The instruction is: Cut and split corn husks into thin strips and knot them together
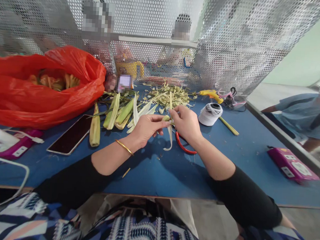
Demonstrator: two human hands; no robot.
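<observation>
My left hand [148,129] and my right hand [187,125] meet over the middle of the blue table [156,174]. Both have their fingers pinched on a pale green corn husk piece [170,100]; one slim end stands up, and a curled whitish strip [170,139] hangs below. The fingers partly hide it. A tool with a red looped handle [184,148] lies under my right hand, its other end hidden. Left of my left hand lie several green corn husks [124,114]. A cone of white thread [210,114] stands beyond my right hand.
Husk scraps [169,96] are heaped behind my hands, before a perforated metal screen [150,17]. A red plastic bag [75,108] and phone [71,135] are at left. A yellow glue gun [210,95] and purple packet [292,165] are at right. People sit beyond the screen and at right.
</observation>
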